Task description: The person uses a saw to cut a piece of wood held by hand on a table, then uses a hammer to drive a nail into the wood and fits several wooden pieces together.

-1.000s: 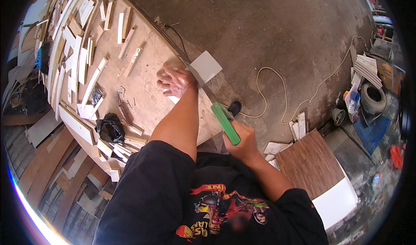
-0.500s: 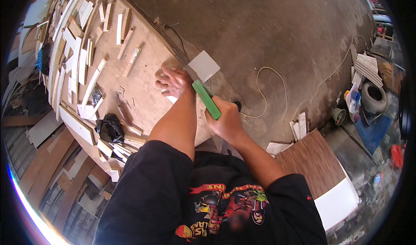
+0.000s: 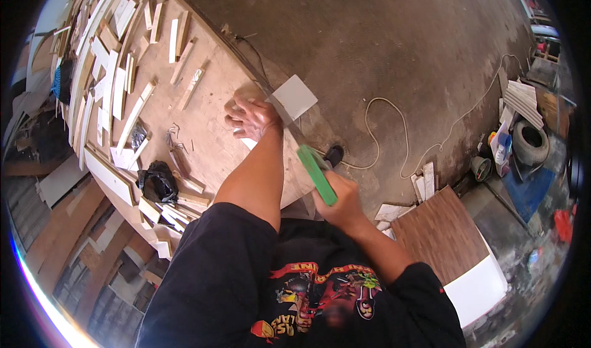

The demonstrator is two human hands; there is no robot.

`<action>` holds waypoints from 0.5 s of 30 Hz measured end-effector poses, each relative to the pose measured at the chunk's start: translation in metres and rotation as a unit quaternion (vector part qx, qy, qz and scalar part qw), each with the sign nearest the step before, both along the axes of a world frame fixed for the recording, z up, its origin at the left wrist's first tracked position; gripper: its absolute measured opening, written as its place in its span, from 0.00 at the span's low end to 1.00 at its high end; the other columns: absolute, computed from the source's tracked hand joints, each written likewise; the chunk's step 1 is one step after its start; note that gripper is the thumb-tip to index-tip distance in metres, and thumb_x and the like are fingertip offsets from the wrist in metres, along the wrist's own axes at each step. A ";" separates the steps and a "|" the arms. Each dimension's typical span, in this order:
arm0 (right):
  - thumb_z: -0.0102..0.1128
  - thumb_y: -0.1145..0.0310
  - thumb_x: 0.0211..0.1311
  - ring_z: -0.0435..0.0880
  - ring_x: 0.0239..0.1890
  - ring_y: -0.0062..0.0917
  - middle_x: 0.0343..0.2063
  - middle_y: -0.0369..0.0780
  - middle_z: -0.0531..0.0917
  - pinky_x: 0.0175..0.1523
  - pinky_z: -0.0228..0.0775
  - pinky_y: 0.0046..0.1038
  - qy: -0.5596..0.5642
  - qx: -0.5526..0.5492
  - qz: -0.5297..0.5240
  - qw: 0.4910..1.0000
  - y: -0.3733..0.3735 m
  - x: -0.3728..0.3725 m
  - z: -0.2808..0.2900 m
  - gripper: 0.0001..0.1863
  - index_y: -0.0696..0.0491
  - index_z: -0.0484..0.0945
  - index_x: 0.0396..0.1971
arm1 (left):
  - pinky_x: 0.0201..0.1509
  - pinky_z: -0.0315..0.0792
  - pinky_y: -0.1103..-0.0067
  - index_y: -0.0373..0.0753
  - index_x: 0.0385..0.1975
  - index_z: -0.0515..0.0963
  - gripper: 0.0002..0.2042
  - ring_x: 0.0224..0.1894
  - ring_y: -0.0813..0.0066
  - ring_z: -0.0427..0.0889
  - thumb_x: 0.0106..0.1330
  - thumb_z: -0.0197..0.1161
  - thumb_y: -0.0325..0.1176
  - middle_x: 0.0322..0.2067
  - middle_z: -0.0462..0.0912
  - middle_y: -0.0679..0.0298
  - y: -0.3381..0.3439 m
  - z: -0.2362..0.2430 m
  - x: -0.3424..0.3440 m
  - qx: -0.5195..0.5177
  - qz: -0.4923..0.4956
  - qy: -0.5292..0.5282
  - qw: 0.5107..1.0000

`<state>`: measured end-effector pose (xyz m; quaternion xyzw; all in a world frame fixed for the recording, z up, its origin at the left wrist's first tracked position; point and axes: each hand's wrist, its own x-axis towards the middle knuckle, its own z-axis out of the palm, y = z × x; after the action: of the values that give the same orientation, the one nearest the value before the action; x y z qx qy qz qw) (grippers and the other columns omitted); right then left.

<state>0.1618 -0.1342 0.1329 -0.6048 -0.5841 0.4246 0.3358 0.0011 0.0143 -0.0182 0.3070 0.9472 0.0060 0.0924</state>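
Observation:
My left hand (image 3: 251, 117) presses on a white board (image 3: 248, 141) at the table's right edge, fingers bent over it. The board is mostly hidden under the hand and forearm; a white square end (image 3: 294, 96) shows beyond the saw blade. My right hand (image 3: 338, 197) grips the green handle (image 3: 317, 174) of a saw, its blade (image 3: 289, 125) lying diagonally along the table edge beside my left hand.
The plywood table (image 3: 203, 89) carries several wood offcuts (image 3: 129, 114), a black bag (image 3: 157, 182) and loose metal bits. Beyond lies the concrete floor (image 3: 400, 40) with a cord (image 3: 403, 145). At right are a tyre (image 3: 530, 140), a bucket (image 3: 481, 166) and a brown panel (image 3: 440, 231).
My right hand and saw slid forward toward the upper left half a second ago and are now back down to the lower right. My left hand stays in place.

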 end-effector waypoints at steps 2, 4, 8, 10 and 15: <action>0.69 0.72 0.52 0.82 0.27 0.47 0.22 0.47 0.78 0.33 0.74 0.45 -0.008 0.013 0.021 1.000 0.011 0.001 -0.009 0.10 0.56 0.74 0.27 | 0.69 0.52 0.49 0.59 0.72 0.59 0.27 0.76 0.47 0.49 0.72 0.50 0.41 0.75 0.52 0.53 0.001 0.011 0.010 -0.010 -0.004 -0.008 1.000; 0.68 0.72 0.52 0.82 0.27 0.47 0.23 0.48 0.78 0.32 0.73 0.44 -0.024 0.006 0.014 1.000 0.036 -0.008 -0.032 0.11 0.56 0.72 0.26 | 0.69 0.53 0.50 0.58 0.72 0.59 0.27 0.76 0.47 0.49 0.73 0.50 0.41 0.75 0.52 0.53 -0.001 0.013 0.014 -0.010 -0.010 -0.024 1.000; 0.68 0.73 0.51 0.83 0.29 0.46 0.23 0.48 0.78 0.32 0.74 0.43 -0.038 0.002 0.014 0.999 0.037 -0.009 -0.024 0.11 0.55 0.71 0.25 | 0.67 0.53 0.50 0.56 0.72 0.60 0.27 0.76 0.48 0.49 0.72 0.50 0.41 0.75 0.52 0.52 0.004 0.005 0.008 0.006 -0.010 -0.009 1.000; 0.68 0.73 0.51 0.83 0.28 0.46 0.23 0.47 0.78 0.32 0.74 0.43 -0.022 0.004 0.009 1.000 0.011 0.001 -0.006 0.10 0.55 0.72 0.25 | 0.67 0.54 0.50 0.56 0.71 0.61 0.26 0.76 0.48 0.49 0.72 0.50 0.41 0.75 0.53 0.52 0.000 0.002 0.006 0.022 -0.008 0.007 1.000; 0.68 0.73 0.53 0.82 0.26 0.49 0.21 0.49 0.77 0.32 0.73 0.44 -0.005 0.001 -0.007 1.000 0.048 -0.015 -0.036 0.11 0.56 0.71 0.25 | 0.67 0.54 0.50 0.55 0.70 0.62 0.25 0.75 0.49 0.50 0.73 0.49 0.41 0.74 0.54 0.52 0.001 0.006 0.015 0.016 -0.016 -0.011 1.000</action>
<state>0.1468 -0.0861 0.0972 -0.6109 -0.5815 0.4188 0.3365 0.0156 0.0154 -0.0119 0.3239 0.9407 0.0227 0.0980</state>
